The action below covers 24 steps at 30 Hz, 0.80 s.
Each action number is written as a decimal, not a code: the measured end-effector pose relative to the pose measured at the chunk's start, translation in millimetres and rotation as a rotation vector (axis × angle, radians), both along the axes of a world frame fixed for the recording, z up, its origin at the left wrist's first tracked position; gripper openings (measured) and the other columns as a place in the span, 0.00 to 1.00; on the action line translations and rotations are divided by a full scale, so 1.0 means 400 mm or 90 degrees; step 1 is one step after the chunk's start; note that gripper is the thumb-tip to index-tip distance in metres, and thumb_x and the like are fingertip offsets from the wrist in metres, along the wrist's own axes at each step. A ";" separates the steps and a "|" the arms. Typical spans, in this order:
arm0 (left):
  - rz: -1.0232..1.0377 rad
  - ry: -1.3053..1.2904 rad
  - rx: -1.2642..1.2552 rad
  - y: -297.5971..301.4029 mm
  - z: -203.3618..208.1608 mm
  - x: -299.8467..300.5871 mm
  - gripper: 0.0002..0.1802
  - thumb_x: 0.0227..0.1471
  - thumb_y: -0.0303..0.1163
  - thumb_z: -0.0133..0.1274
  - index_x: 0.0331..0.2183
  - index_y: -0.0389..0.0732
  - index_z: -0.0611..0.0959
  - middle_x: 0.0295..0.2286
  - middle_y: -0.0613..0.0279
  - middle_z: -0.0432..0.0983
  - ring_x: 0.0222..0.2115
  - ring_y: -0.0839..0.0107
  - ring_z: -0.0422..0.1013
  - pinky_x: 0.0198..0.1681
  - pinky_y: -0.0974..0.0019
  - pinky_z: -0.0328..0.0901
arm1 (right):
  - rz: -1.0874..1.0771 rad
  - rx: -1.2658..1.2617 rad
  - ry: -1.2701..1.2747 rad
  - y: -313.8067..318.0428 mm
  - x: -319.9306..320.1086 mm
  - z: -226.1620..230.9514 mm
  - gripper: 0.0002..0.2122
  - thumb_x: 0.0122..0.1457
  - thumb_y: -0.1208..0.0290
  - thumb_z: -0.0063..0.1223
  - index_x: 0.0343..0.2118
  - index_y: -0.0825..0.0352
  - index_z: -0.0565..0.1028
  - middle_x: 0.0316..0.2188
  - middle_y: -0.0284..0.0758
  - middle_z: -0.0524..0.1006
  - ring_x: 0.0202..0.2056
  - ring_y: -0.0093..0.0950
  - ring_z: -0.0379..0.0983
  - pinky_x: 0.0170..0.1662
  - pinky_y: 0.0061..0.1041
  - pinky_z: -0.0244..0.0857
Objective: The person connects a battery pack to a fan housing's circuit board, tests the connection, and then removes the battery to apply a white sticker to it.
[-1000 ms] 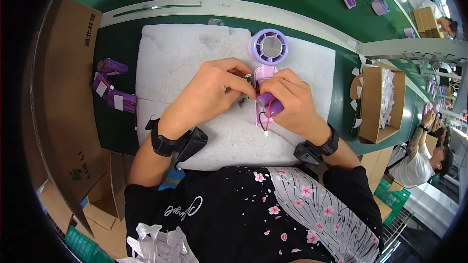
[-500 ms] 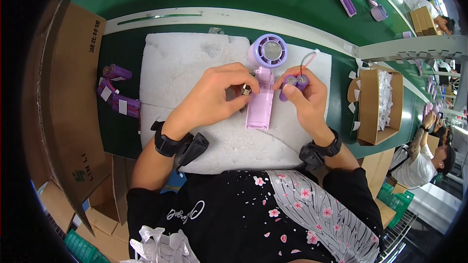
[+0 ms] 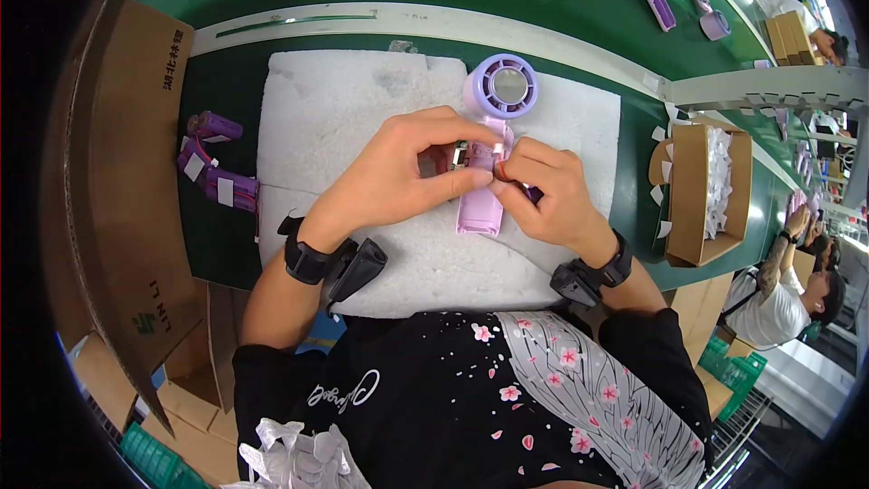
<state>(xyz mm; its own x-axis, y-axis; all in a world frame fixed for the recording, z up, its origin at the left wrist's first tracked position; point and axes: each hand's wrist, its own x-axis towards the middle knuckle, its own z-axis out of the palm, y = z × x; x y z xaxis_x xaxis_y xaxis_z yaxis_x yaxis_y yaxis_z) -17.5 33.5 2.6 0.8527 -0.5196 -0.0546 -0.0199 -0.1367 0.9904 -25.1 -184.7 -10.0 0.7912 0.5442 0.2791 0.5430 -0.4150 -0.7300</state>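
A lilac handheld fan lies on the white foam pad, its round head (image 3: 503,87) farthest from me and its open pink handle shell (image 3: 480,215) pointing toward me. Over the left side of the shell, my left hand (image 3: 385,163) is closed on a small circuit board (image 3: 460,156). My right hand (image 3: 554,195) is closed in a pinch at the shell's right side, on the red and dark wires of a purple battery pack (image 3: 534,192). Most of that pack is hidden under the right fingers. The fingertips of both hands almost meet above the shell.
Several purple battery packs (image 3: 232,192) lie left of the foam pad (image 3: 362,81). A tall cardboard box (image 3: 136,190) stands at the far left. To the right, an open carton (image 3: 688,190) holds white pieces. More fan parts (image 3: 655,0) lie beyond the pale rail. A co-worker (image 3: 774,308) sits at the right.
My right hand has moved left to the shell and turned over, so the battery pack it showed is now mostly covered. My left fingers have shifted slightly over the shell with the circuit board.
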 end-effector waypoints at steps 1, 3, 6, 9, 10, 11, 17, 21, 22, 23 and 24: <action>0.005 0.018 -0.007 0.000 0.001 0.001 0.13 0.46 0.26 0.62 0.36 0.36 0.81 0.33 0.64 0.72 0.32 0.77 0.67 0.32 0.74 0.63 | 0.000 0.000 0.001 0.001 0.000 0.001 0.04 0.48 0.74 0.60 0.23 0.67 0.76 0.22 0.33 0.72 0.17 0.29 0.68 0.19 0.24 0.60; 0.017 0.054 -0.020 0.001 0.001 0.001 0.13 0.46 0.26 0.62 0.37 0.35 0.82 0.32 0.64 0.72 0.31 0.78 0.67 0.31 0.74 0.63 | 0.019 -0.018 0.009 0.004 -0.002 0.007 0.04 0.46 0.77 0.59 0.23 0.68 0.75 0.21 0.34 0.70 0.17 0.29 0.66 0.20 0.24 0.58; 0.006 0.038 -0.004 0.007 -0.015 0.005 0.11 0.46 0.26 0.61 0.35 0.35 0.82 0.32 0.63 0.72 0.30 0.78 0.67 0.30 0.75 0.63 | 0.007 -0.020 0.015 0.004 -0.005 0.007 0.03 0.45 0.79 0.59 0.24 0.69 0.75 0.21 0.34 0.70 0.18 0.28 0.66 0.20 0.24 0.58; 0.002 0.027 0.015 0.008 -0.014 0.008 0.08 0.47 0.25 0.61 0.33 0.34 0.82 0.32 0.63 0.72 0.29 0.78 0.67 0.29 0.76 0.63 | -0.031 0.003 0.011 0.007 -0.002 0.001 0.03 0.45 0.79 0.59 0.25 0.69 0.76 0.21 0.34 0.71 0.18 0.27 0.66 0.21 0.23 0.58; 0.002 0.029 0.022 0.007 -0.013 0.010 0.07 0.47 0.24 0.60 0.31 0.33 0.81 0.31 0.63 0.73 0.28 0.79 0.67 0.29 0.76 0.63 | -0.048 0.010 0.017 0.008 -0.002 0.000 0.04 0.45 0.79 0.60 0.26 0.68 0.77 0.21 0.34 0.71 0.19 0.27 0.67 0.21 0.23 0.58; 0.002 0.032 0.029 0.007 -0.011 0.011 0.06 0.47 0.24 0.60 0.30 0.33 0.81 0.31 0.63 0.73 0.28 0.79 0.68 0.28 0.76 0.63 | -0.064 0.017 0.023 0.009 -0.002 -0.001 0.05 0.45 0.79 0.60 0.26 0.68 0.77 0.21 0.34 0.71 0.19 0.26 0.67 0.21 0.22 0.59; 0.032 0.024 0.058 0.002 0.000 0.005 0.04 0.47 0.22 0.59 0.29 0.33 0.80 0.29 0.64 0.74 0.26 0.80 0.68 0.26 0.77 0.62 | -0.070 0.033 0.031 0.016 0.001 0.012 0.05 0.44 0.80 0.62 0.26 0.68 0.78 0.22 0.34 0.72 0.20 0.25 0.68 0.22 0.21 0.59; 0.048 0.008 0.065 -0.004 -0.001 0.002 0.04 0.46 0.22 0.59 0.28 0.33 0.80 0.28 0.65 0.74 0.25 0.81 0.67 0.25 0.77 0.61 | -0.105 0.019 0.031 0.012 -0.006 0.002 0.05 0.45 0.80 0.63 0.27 0.68 0.80 0.23 0.34 0.73 0.21 0.24 0.69 0.22 0.20 0.60; 0.055 0.011 0.062 -0.004 -0.003 0.001 0.04 0.46 0.22 0.59 0.29 0.34 0.80 0.28 0.66 0.74 0.25 0.81 0.67 0.25 0.78 0.61 | -0.109 0.014 0.032 0.015 -0.007 0.004 0.05 0.45 0.80 0.63 0.27 0.68 0.80 0.23 0.33 0.73 0.21 0.23 0.69 0.22 0.20 0.60; 0.062 0.013 0.059 -0.004 -0.004 0.001 0.04 0.46 0.22 0.59 0.29 0.34 0.81 0.27 0.66 0.74 0.25 0.82 0.67 0.25 0.78 0.60 | -0.114 0.009 0.032 0.017 -0.007 0.006 0.05 0.46 0.80 0.63 0.28 0.68 0.81 0.23 0.33 0.73 0.20 0.22 0.69 0.22 0.20 0.59; 0.062 0.014 0.059 -0.003 -0.004 0.001 0.04 0.46 0.22 0.59 0.29 0.34 0.81 0.27 0.66 0.74 0.25 0.82 0.67 0.25 0.78 0.60 | -0.118 0.004 0.033 0.020 -0.008 0.007 0.05 0.46 0.80 0.63 0.28 0.68 0.81 0.23 0.33 0.73 0.20 0.22 0.68 0.22 0.19 0.59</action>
